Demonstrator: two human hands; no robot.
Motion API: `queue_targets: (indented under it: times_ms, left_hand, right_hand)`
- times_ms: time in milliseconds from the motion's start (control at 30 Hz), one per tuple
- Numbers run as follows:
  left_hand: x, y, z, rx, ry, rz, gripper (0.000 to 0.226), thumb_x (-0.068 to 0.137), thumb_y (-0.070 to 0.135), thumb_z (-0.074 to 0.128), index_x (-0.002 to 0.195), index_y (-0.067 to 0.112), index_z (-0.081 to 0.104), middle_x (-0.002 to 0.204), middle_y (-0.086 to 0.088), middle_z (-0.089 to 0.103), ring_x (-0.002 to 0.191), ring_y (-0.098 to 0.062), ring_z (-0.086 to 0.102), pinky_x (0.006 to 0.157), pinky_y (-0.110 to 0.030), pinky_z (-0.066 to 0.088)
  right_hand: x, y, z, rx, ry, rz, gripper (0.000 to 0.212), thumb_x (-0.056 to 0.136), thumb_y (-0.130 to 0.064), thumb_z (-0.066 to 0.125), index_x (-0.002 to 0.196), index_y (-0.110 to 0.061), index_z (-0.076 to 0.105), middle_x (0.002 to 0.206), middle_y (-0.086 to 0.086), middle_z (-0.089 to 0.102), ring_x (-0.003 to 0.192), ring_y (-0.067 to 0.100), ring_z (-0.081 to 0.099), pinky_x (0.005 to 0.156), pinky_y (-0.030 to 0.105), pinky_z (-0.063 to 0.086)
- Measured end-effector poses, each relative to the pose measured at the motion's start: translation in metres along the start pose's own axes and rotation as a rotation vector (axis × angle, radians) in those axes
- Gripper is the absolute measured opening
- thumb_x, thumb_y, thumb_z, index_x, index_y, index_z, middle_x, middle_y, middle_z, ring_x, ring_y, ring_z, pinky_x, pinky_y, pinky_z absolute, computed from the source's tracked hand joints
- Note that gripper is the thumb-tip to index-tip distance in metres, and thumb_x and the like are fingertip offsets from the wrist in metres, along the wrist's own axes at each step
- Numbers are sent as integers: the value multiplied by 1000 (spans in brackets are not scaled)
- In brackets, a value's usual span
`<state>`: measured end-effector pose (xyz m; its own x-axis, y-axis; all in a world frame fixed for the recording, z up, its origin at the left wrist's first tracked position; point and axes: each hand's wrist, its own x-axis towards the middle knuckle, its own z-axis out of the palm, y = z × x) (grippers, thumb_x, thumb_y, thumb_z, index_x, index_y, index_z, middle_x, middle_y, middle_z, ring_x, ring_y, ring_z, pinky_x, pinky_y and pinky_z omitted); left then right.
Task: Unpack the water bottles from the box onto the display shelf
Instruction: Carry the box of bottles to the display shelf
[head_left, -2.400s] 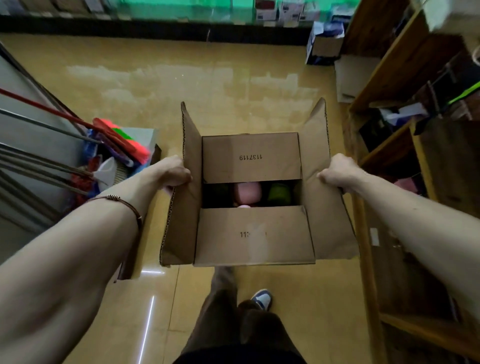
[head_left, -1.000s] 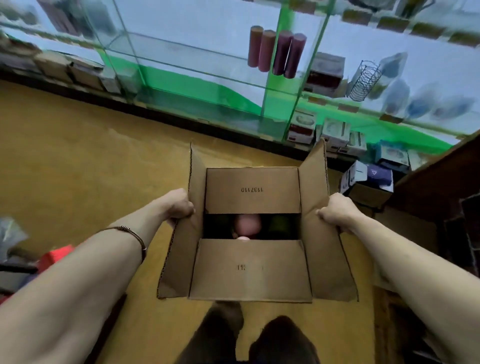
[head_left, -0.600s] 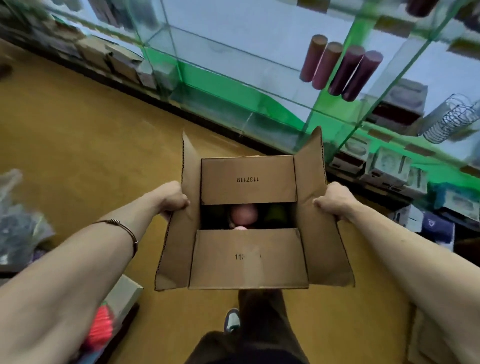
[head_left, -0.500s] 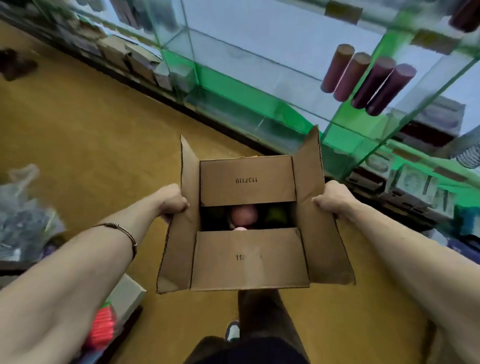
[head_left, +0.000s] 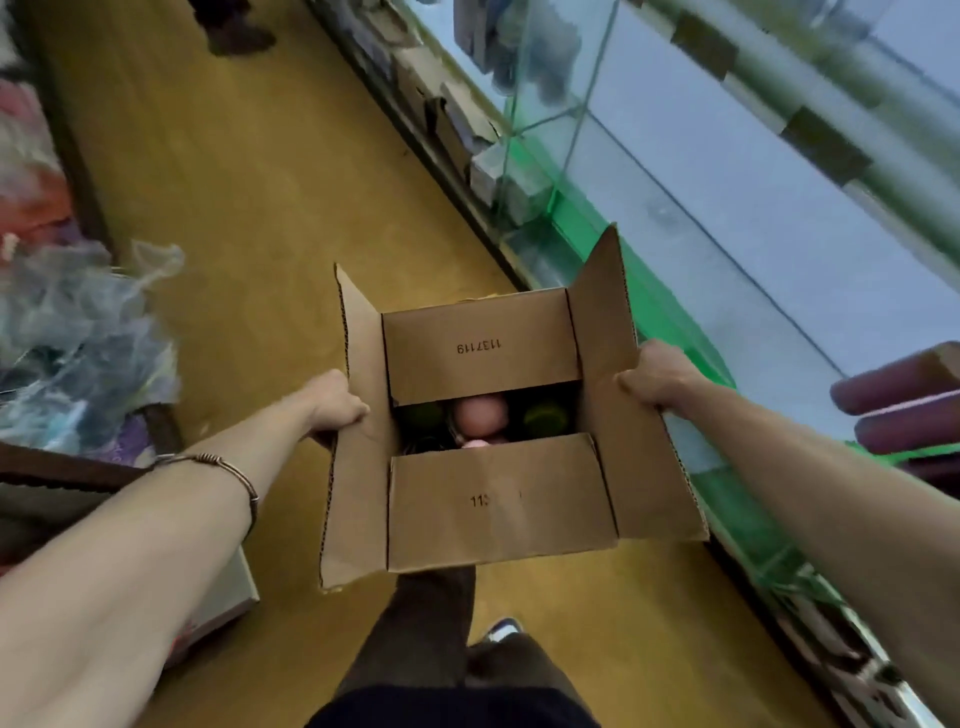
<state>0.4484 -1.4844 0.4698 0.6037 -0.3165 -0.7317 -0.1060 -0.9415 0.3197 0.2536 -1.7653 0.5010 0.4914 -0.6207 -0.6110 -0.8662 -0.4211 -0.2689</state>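
Cardboard box (head_left: 498, 499) carried in both hands above a yellow floor (head_left: 249, 171).

Nearest, a dark trouser leg (head_left: 415, 639) steps below the box. The left hand (head_left: 332, 405) grips the left flap and the right hand (head_left: 657, 376) the right flap, well apart. Between the half-closed inner flaps show pink and green bottle tops (head_left: 480, 415). Beyond, at right, runs a glass display shelf (head_left: 727, 218).

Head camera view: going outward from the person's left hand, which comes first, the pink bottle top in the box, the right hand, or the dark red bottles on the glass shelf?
From the left hand:
1. Pink bottle top, inside the box, middle.
2. Right hand, on the box's far side.
3. Dark red bottles, on the shelf at the right edge.
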Motion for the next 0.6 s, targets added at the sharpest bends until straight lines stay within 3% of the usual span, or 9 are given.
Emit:
queue_targets:
  times_ms: [67, 133, 233, 333, 400, 533, 600]
  left_hand:
    - [30, 4, -23, -11, -7, -23, 22, 92, 19, 59, 88, -2, 57, 85, -15, 55, 73, -26, 52, 59, -29, 39]
    - [60, 8, -43, -11, -5, -40, 24, 93, 20, 58, 95, -4, 58, 86, -14, 55, 76, -25, 51, 61, -27, 40]
    - [94, 16, -70, 11, 14, -77, 22, 92, 18, 58, 78, 1, 52, 82, -13, 54, 74, -24, 51, 57, -28, 37]
    - [125, 23, -96, -6, 53, -131, 24, 93, 15, 56, 74, 4, 47, 80, -12, 52, 76, -25, 50, 59, -28, 37]
    - [146, 25, -111, -46, 61, -156, 21, 93, 16, 57, 83, -2, 53, 87, -15, 54, 81, -26, 50, 67, -27, 37]
    - [181, 31, -129, -66, 68, -251, 36, 94, 21, 56, 110, -11, 55, 96, -17, 55, 88, -29, 52, 72, -27, 37]
    - [197, 38, -134, -82, 75, -312, 43, 95, 25, 54, 121, -9, 51, 115, -21, 57, 103, -33, 54, 78, -30, 41]
  right_hand:
    - [36, -27, -10, -43, -8, -20, 14, 93, -15, 55, 82, -6, 52, 73, 4, 52, 56, 12, 48, 42, 21, 34]
    - [73, -53, -19, -83, -12, -39, 21, 93, -15, 55, 75, -6, 50, 74, 6, 53, 58, 16, 50, 43, 22, 36]
    - [112, -92, -31, -197, -30, -82, 39, 97, -17, 51, 60, -8, 40, 85, 14, 53, 75, 24, 54, 60, 26, 44]
    - [157, -129, -42, -218, -36, -145, 42, 97, -19, 51, 58, -8, 40, 87, 15, 54, 80, 26, 54, 70, 31, 46]
    - [191, -152, -48, -216, -50, -166, 41, 95, -18, 54, 58, -9, 39, 87, 15, 53, 80, 26, 53, 68, 30, 43]
    - [256, -198, -61, -257, -86, -231, 38, 93, -18, 57, 61, -6, 42, 86, 17, 54, 77, 28, 54, 67, 32, 46]
    - [290, -218, -63, -263, -120, -270, 28, 92, -17, 58, 71, 0, 52, 88, 20, 57, 80, 31, 58, 72, 36, 51]
